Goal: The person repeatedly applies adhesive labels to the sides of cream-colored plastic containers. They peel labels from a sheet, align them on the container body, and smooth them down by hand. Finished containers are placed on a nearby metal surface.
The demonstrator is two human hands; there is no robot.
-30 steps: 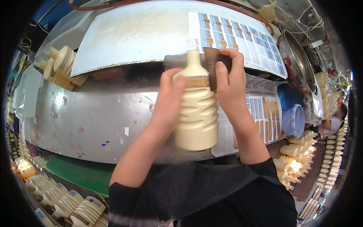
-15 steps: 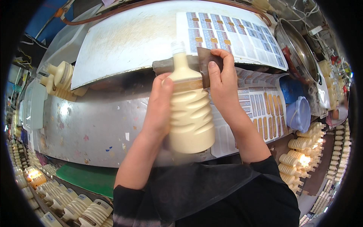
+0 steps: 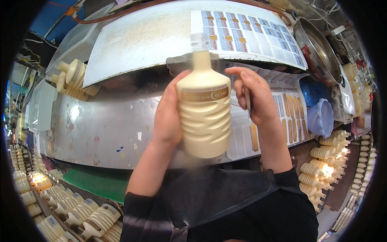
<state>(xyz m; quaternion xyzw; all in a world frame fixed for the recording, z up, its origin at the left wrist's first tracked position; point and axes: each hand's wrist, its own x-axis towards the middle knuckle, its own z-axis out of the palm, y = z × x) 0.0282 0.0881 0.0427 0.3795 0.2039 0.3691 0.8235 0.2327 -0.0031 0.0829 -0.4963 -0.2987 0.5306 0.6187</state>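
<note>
My left hand [image 3: 168, 115] is wrapped round the left side of a cream-coloured bottle [image 3: 206, 131] with wavy ridges, a long neck and a clear threaded top. The bottle stands upright in my grip above the bench, and a gold-brown label [image 3: 204, 94] runs across its front just below the shoulder. To the right of the bottle, my right hand [image 3: 260, 96] pinches a thin flat brown scraper [image 3: 247, 101], seen nearly edge-on. Its index finger reaches out towards the bottle's shoulder. Behind the neck lies a grey folded cloth or pad [image 3: 177, 63].
Label sheets [image 3: 254, 38] lie on a white board [image 3: 141, 44], others below it on the metal bench [image 3: 105, 125]. At right are a blue-purple bucket [image 3: 321, 119] and a large metal pan [image 3: 320, 48]. Similar bottles [image 3: 72, 76] lie at left; rows of bottles [image 3: 96, 220] fill both lower sides.
The brown scraper has come away from the bottle's label and turned edge-on. My right hand has moved right and down, its index finger now stretched out. The bottle has shifted slightly right and up.
</note>
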